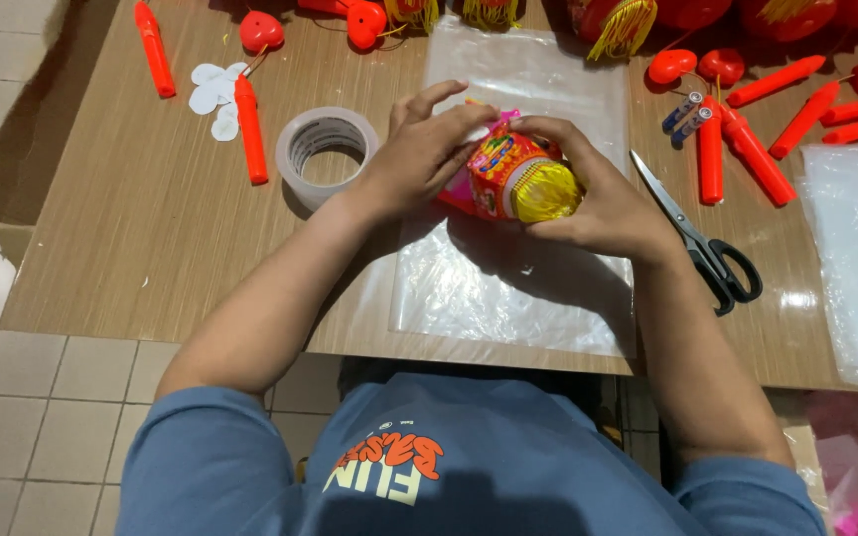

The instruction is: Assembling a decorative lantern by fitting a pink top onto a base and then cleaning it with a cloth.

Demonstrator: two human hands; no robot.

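Wood-grain table [151, 228] over pale tiled floor carried clear plastic sheet [508, 288], roll of clear tape [327, 152], black-handled scissors [699, 241], scattered red plastic handles [250, 129]. Left hand [419, 149] and right hand [598, 194] gripped small folded paper lantern, red-orange with gold foil end [518, 179], just above sheet, fingers closed round it. Step looked like shaping or collapsing lantern; next move would likely need steady hold, gentle pressure. Lantern looked glossy, crinkled, brightly printed.
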